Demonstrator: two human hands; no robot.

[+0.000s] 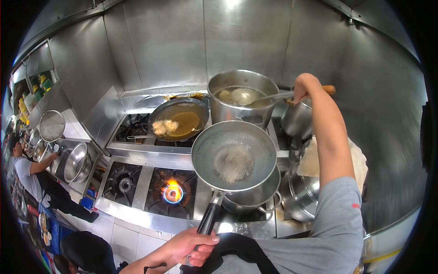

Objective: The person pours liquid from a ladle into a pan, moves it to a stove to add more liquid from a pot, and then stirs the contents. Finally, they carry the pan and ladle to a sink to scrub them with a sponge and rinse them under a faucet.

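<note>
My left hand (pixel 194 249) is wrapped round the black handle of a frying pan (pixel 207 157), which it holds over a wide metal pot (pixel 251 198) at the front of the stove. Whitish residue coats the middle of the pan. With my right hand (pixel 305 86) I grip the shaft of a ladle (pixel 271 97) near its wooden end. The ladle's bowl rests in the liquid of a tall stockpot (pixel 243 112) on the back row. My right fingers are partly hidden behind the wrist.
A dark wok (pixel 157 109) of oil with frying pieces sits back left. A lit burner (pixel 172 192) flames at the front. Several metal pots, one a silver pot (pixel 301 194) under a pale cloth (pixel 358 160), stand right. A person (pixel 34 171) works far left; another person (pixel 86 251) is lower left.
</note>
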